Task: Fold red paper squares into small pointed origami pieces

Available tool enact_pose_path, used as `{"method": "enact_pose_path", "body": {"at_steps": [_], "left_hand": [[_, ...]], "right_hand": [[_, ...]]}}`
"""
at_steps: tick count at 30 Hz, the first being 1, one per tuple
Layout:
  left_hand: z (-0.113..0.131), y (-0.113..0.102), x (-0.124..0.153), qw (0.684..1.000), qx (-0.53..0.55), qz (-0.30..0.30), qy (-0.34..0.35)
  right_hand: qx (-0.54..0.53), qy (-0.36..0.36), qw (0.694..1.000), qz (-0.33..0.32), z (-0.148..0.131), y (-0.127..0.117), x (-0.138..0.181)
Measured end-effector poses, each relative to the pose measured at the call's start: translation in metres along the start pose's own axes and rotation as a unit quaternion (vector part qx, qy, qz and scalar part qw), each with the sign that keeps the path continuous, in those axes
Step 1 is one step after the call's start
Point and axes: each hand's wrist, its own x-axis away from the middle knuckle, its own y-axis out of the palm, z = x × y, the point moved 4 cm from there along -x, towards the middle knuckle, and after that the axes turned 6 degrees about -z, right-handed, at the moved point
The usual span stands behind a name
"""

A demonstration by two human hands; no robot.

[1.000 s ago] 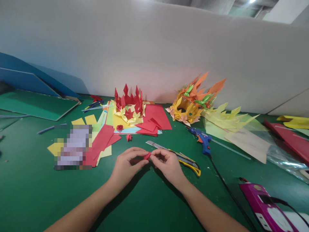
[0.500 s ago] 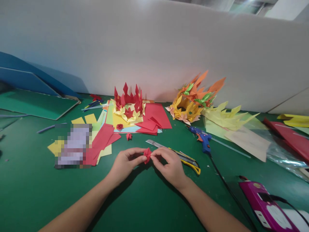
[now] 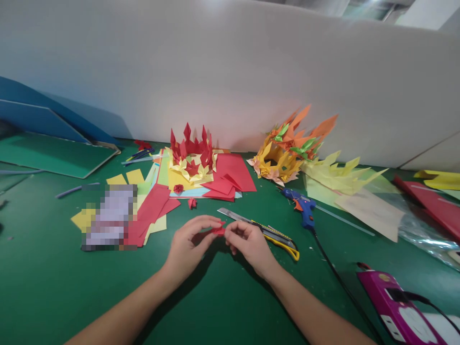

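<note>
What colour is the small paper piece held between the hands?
Red; the paper piece shows best in the head view.

Both bare forearms come in from the lower edge and converge toward the middle; the left hand is turned palm inward, thumb low, fingers curled over the top; the right hand faces it, knuckles up, fingers bent tight; the fingertips of both hands meet, pinching a small red folded paper piece between them.
</note>
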Motion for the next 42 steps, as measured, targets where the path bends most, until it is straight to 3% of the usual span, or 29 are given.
{"method": "enact_pose_path", "body": {"at_steps": [3, 9, 13, 17, 20, 23, 27, 34, 39, 42], "left_hand": [[0.001, -0.002, 0.000, 0.999, 0.004, 0.029, -0.019], [-0.008, -0.001, 0.000, 0.988, 0.074, 0.038, -0.130], [-0.018, 0.001, 0.001, 0.956, 0.208, 0.038, -0.205], [-0.022, 0.004, 0.002, 0.922, 0.304, 0.022, -0.239], [-0.019, 0.007, 0.003, 0.912, 0.328, -0.002, -0.245], [-0.016, 0.008, 0.003, 0.921, 0.306, -0.010, -0.241], [-0.013, 0.007, 0.002, 0.955, 0.215, -0.011, -0.207], [-0.004, 0.006, 0.002, 0.993, 0.049, -0.035, -0.104], [-0.004, 0.010, 0.003, 0.995, 0.046, -0.061, -0.061], [-0.007, 0.010, 0.002, 0.991, 0.081, -0.069, -0.076]], "right_hand": [[-0.002, -0.006, 1.000, -0.003, -0.001, 0.001, 0.001], [0.061, -0.077, 0.995, 0.011, -0.005, 0.004, 0.003], [0.064, -0.113, 0.992, 0.005, -0.004, 0.003, 0.004], [0.030, -0.131, 0.989, 0.067, -0.002, -0.006, 0.002], [0.014, -0.106, 0.994, 0.018, -0.001, -0.002, -0.001], [0.007, -0.095, 0.995, -0.018, -0.002, 0.003, -0.002], [0.000, -0.110, 0.994, 0.004, -0.005, 0.002, -0.001], [-0.056, -0.009, 0.998, -0.032, 0.001, 0.002, -0.003], [-0.073, 0.003, 0.996, -0.053, 0.001, 0.003, -0.003], [-0.054, -0.001, 0.997, -0.056, 0.002, 0.003, -0.002]]}}
